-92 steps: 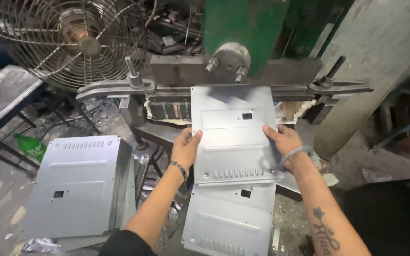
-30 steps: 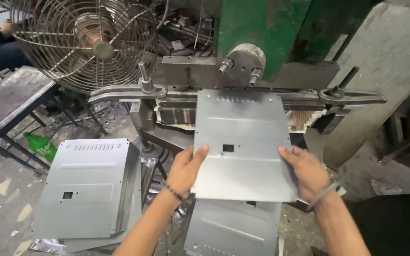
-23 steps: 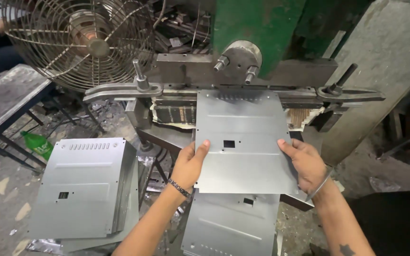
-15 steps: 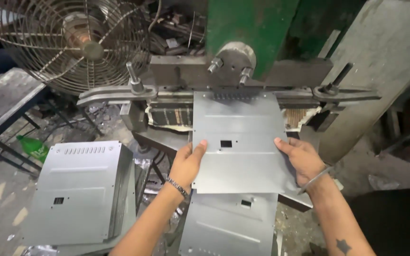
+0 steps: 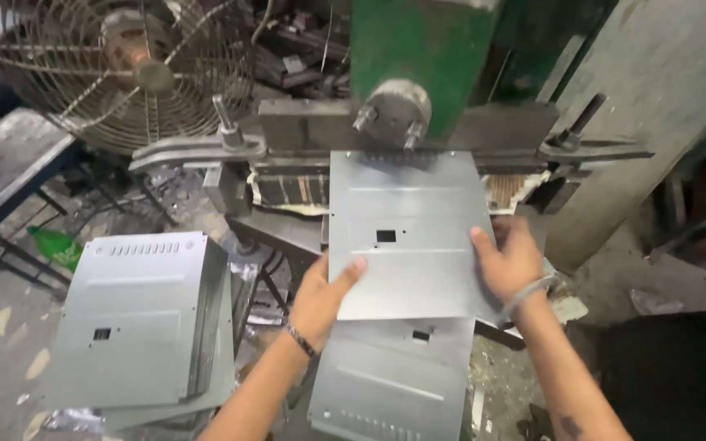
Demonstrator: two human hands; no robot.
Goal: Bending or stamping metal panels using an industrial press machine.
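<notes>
While we look down from the head camera, we hold one flat metal sheet (image 5: 406, 233) with both hands, its far edge pushed under the grey tool of the green press (image 5: 418, 57). Our left hand (image 5: 324, 290) grips the sheet at its near left corner: the thumb (image 5: 351, 269) lies on top, pressed against the sheet, and the other fingers are hidden beneath it. Our right hand (image 5: 510, 261) clamps the right edge near the near right corner, thumb on top, remaining fingers under the sheet and out of sight. A small square hole shows near the middle of the sheet, and a row of slots runs along its far edge.

Below the held sheet, a second sheet (image 5: 394, 384) lies nearer to us, partly covered by the first. To the left, well apart, a stack of similar sheets (image 5: 136, 318) rests on the floor side of the press. A wire-caged fan (image 5: 120, 69) stands at upper left.
</notes>
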